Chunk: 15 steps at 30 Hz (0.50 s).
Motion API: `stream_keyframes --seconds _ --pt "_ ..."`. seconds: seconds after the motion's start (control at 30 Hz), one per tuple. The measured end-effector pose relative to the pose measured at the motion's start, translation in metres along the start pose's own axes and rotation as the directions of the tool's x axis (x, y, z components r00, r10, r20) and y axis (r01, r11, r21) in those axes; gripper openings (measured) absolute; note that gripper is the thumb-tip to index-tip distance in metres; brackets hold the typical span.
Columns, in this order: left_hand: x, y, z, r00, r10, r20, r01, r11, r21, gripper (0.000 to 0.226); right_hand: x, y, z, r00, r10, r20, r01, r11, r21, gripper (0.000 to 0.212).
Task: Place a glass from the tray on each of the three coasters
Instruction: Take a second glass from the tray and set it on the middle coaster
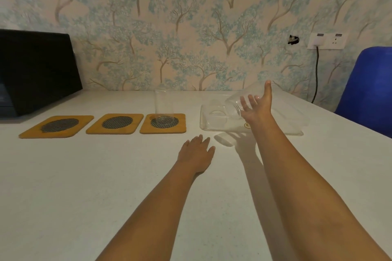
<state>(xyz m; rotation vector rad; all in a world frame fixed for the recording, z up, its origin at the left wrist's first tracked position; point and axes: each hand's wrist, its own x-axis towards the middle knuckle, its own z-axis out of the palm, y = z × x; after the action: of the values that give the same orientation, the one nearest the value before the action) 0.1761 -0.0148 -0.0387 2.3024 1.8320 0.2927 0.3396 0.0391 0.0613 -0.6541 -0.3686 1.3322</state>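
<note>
Two coasters bare: left coaster (pixel 57 126), middle coaster (pixel 116 123). Right coaster (pixel 163 123) carries an upright glass (pixel 163 105). Left hand (pixel 196 153) flat on table (pixel 106 176), fingers spread, holding nothing. Right hand (pixel 255 106) over tray (pixel 206 127), fingers loosely around a tilted glass (pixel 244 99). Risk: smooth glass, loose hold; may slip or knock the remaining glass (pixel 217 111) in the tray.
</note>
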Motion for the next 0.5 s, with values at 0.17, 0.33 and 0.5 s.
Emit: stream_keyframes --seconds 0.17,0.33,0.5 --pt "-0.018 -0.05 -0.015 1.0 -0.026 0.011 0.026 0.999 0.041 0.054 -0.016 0.028 0.019 0.991 0.123 0.047 -0.126 0.99 0.062 0.084" --pt "-0.04 -0.097 -0.031 0.998 -0.064 0.006 0.063 0.996 0.06 0.053 -0.039 0.056 0.042 0.984 0.178 0.032 -0.172 0.975 -0.138 0.076" --pt "-0.058 -0.134 -0.042 0.997 -0.078 0.004 0.078 0.995 0.062 0.053 -0.061 0.089 0.066 0.984 0.178 0.002 -0.174 0.961 -0.213 0.067"
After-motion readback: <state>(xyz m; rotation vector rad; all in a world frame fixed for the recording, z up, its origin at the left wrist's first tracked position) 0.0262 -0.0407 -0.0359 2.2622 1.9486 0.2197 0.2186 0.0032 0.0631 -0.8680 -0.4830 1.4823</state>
